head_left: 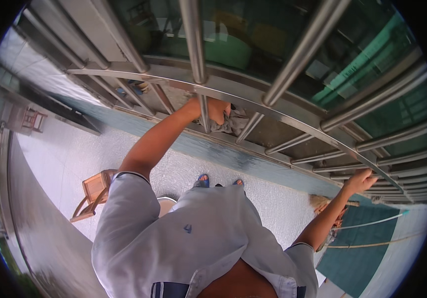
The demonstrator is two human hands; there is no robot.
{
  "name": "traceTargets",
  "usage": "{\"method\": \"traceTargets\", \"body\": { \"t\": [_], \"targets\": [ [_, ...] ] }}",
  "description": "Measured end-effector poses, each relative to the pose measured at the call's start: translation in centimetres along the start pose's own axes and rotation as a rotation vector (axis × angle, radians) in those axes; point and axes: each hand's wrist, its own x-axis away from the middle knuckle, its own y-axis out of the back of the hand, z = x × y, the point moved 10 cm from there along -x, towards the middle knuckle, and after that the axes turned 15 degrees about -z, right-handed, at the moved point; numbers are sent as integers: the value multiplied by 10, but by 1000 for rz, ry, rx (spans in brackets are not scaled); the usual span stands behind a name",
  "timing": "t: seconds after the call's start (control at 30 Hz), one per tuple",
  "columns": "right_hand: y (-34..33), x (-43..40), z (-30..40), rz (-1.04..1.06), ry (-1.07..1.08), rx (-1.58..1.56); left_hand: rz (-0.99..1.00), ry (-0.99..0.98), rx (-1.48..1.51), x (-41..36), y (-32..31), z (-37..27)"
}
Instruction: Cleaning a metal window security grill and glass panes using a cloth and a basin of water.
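My left hand (218, 110) reaches between the upright bars of a stainless-steel window grille (235, 97). Its fingers are closed on a crumpled grey cloth (237, 122), which rests on the window ledge (273, 133). One metal bar crosses in front of this hand and hides part of it. Farther to the right, my right hand (360, 181) is closed around a bar of the same grille, low down near its horizontal rail. Behind the bars is dark window glass (235, 41) with reflections and a green shape.
A wooden chair (96, 188) stands on the pale floor (60, 156) at left, beside a round pale-topped object (165, 206) partly hidden by my shirt. A broom (319, 201) and thin poles (369, 245) are at right. Small items (133, 87) sit on the ledge's left part.
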Motion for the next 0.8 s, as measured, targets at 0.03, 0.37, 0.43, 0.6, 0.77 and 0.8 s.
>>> {"method": "traceTargets", "body": {
  "t": [0.03, 0.37, 0.43, 0.6, 0.77, 0.8],
  "targets": [
    [-4, 1, 9, -5, -23, -15, -93, 22, -104, 4, 11, 7],
    [-1, 44, 37, 91, -167, 26, -634, 344, -400, 59, 51, 53],
    [8, 81, 83, 26, -129, 51, -955, 173, -70, 85, 78, 24],
    [-12, 230, 153, 466, -379, -303, -1122, 89, 358, 121, 56, 6],
    [-85, 345, 227, 1191, -377, -477, -1225, 96, 357, 177, 48, -34],
    [-101, 350, 232, 1162, -404, -498, -1216, 112, 377, 187, 45, -34]
  ]
}}
